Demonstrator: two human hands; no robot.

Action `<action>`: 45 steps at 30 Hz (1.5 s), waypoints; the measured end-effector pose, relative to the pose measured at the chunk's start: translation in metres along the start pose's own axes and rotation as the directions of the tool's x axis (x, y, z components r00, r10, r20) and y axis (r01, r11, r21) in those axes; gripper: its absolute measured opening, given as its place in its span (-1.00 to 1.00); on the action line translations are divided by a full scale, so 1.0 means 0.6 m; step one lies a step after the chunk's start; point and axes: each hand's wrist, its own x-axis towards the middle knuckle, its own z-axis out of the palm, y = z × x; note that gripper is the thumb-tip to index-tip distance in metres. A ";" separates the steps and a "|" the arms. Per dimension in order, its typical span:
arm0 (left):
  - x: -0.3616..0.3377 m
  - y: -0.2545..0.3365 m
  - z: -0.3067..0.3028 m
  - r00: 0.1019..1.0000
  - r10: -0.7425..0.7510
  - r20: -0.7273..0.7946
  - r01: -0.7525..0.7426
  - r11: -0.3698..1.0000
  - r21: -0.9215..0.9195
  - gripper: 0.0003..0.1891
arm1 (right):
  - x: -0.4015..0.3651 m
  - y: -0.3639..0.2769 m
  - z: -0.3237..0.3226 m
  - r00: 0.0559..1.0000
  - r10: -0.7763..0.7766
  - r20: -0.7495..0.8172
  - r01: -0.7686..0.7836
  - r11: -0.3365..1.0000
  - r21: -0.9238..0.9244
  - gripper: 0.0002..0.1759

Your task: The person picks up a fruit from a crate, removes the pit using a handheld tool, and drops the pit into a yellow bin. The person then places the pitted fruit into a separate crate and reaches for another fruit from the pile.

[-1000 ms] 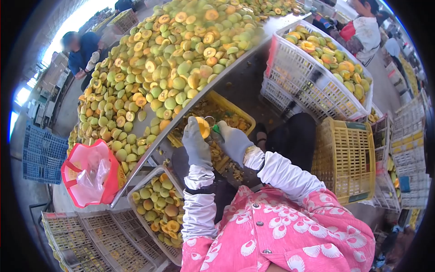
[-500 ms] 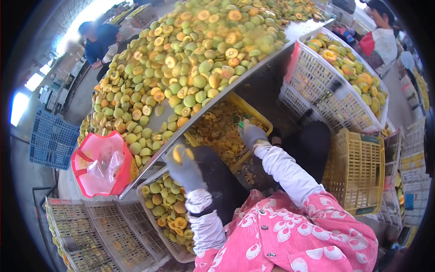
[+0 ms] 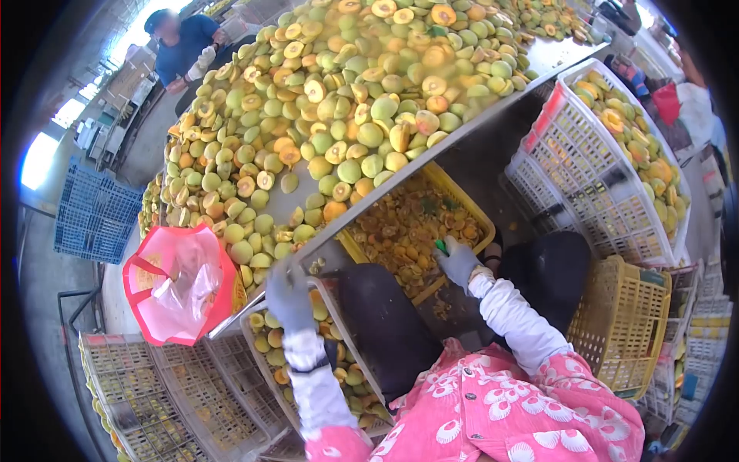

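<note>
A large heap of halved green and orange fruit [image 3: 339,115] covers the metal table [image 3: 454,138]. My left hand [image 3: 289,296], gloved in grey, is at the table's near edge above a white crate of fruit halves [image 3: 358,377]; its fingers are blurred, and whether they hold anything cannot be made out. Closed around a small green-handled tool [image 3: 440,246], my right hand [image 3: 459,262] is over the near right side of a yellow crate [image 3: 481,219] with fruit scraps in it.
A pink bag [image 3: 181,285] sits at the table's left corner. White crates of fruit [image 3: 593,169] and a yellow crate [image 3: 620,323] stand at right. Grey crates [image 3: 146,385] are at lower left, blue crates [image 3: 96,212] behind. A person [image 3: 181,50] is at upper left.
My left hand has moved down and left to the table edge, and the orange fruit piece at its fingers no longer shows. The view has shifted; my right hand still grips the green-handled tool.
</note>
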 end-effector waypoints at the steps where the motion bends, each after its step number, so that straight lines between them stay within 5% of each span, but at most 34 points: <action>1: 0.054 0.018 0.031 0.993 0.120 0.010 -0.121 0.991 0.059 -0.71 | 0.004 0.014 0.007 0.999 -0.033 -0.040 0.035 0.998 0.044 -0.64; 4: 0.181 0.037 0.133 0.949 0.253 0.191 -0.301 0.905 0.302 -0.61 | -0.009 -0.004 -0.027 0.998 0.040 0.047 -0.050 0.965 0.257 -0.67; 5: 0.213 0.022 0.165 0.946 0.258 0.196 -0.308 0.904 0.296 -0.61 | -0.003 0.017 -0.021 0.998 -0.044 -0.054 0.051 0.987 0.152 -0.70; 7: 0.260 -0.011 0.215 0.823 -0.016 0.568 -0.189 0.935 0.300 -0.55 | -0.004 0.020 -0.035 0.999 0.008 -0.035 0.000 0.978 0.209 -0.72; 10: 0.268 0.038 0.187 0.779 -0.181 0.600 -0.073 0.925 0.374 -0.53 | -0.016 0.004 -0.055 0.997 0.071 0.033 -0.078 0.949 0.305 -0.70; 12: 0.246 0.015 0.182 0.834 -0.116 0.539 -0.077 0.944 0.322 -0.57 | -0.017 -0.018 -0.062 0.995 0.077 0.069 -0.096 0.932 0.350 -0.66; 14: 0.221 -0.014 0.180 0.965 0.000 0.262 0.034 0.992 -0.125 -0.63 | -0.022 -0.044 -0.057 0.997 -0.070 0.037 0.055 0.951 0.306 -0.67; 15: 0.205 0.014 0.171 0.958 -0.144 0.249 0.258 0.810 -0.526 -0.66 | -0.024 -0.065 -0.053 0.992 -0.114 0.045 0.090 0.927 0.364 -0.68; 16: 0.181 0.038 0.153 0.958 -0.136 0.251 0.252 0.814 -0.523 -0.66 | -0.034 -0.085 -0.052 0.993 -0.113 0.040 0.090 0.924 0.371 -0.68; 18: 0.124 0.117 0.098 0.810 -0.068 0.583 0.586 0.139 -0.798 -0.64 | -0.079 -0.170 -0.091 0.969 -0.134 0.209 -0.028 0.777 0.629 -0.71; 19: 0.094 0.134 0.097 0.804 -0.058 0.592 0.593 0.142 -0.792 -0.64 | -0.094 -0.188 -0.094 0.972 -0.124 0.200 -0.032 0.773 0.634 -0.71; 21: 0.049 0.179 0.099 0.831 0.190 0.523 0.529 0.017 -0.848 -0.60 | -0.115 -0.211 -0.101 0.937 -0.222 0.269 -0.032 0.714 0.700 -0.69; 24: 0.007 0.276 0.067 0.804 0.155 0.574 0.593 -0.154 -0.790 -0.55 | -0.146 -0.222 -0.112 0.950 -0.203 0.239 -0.010 0.740 0.672 -0.65; 26: -0.013 0.302 0.063 0.807 0.136 0.575 0.590 -0.139 -0.795 -0.52 | -0.160 -0.217 -0.108 0.969 -0.185 0.166 0.023 0.732 0.681 -0.62; 28: -0.025 0.318 0.058 0.780 0.128 0.613 0.624 -0.235 -0.745 -0.54 | -0.166 -0.211 -0.102 0.972 -0.229 -0.048 0.201 0.714 0.671 -0.58; 32: -0.043 0.340 0.044 0.803 0.106 0.587 0.592 -0.264 -0.762 -0.54 | -0.187 -0.216 -0.115 0.962 -0.243 -0.127 0.269 0.743 0.613 -0.56; 37: -0.054 0.359 0.028 0.875 0.164 0.456 0.474 -0.095 -0.875 -0.43 | -0.194 -0.211 -0.097 0.871 -0.346 -0.348 0.484 0.726 0.488 -0.66; 43: -0.088 0.392 0.005 0.949 0.126 0.289 0.271 0.146 -0.951 -0.41 | -0.212 -0.214 -0.101 0.855 -0.354 -0.379 0.503 0.744 0.440 -0.64; 45: -0.082 0.388 -0.001 0.934 0.158 0.321 0.306 0.111 -0.945 -0.41 | -0.210 -0.215 -0.099 0.832 -0.388 -0.397 0.542 0.723 0.428 -0.63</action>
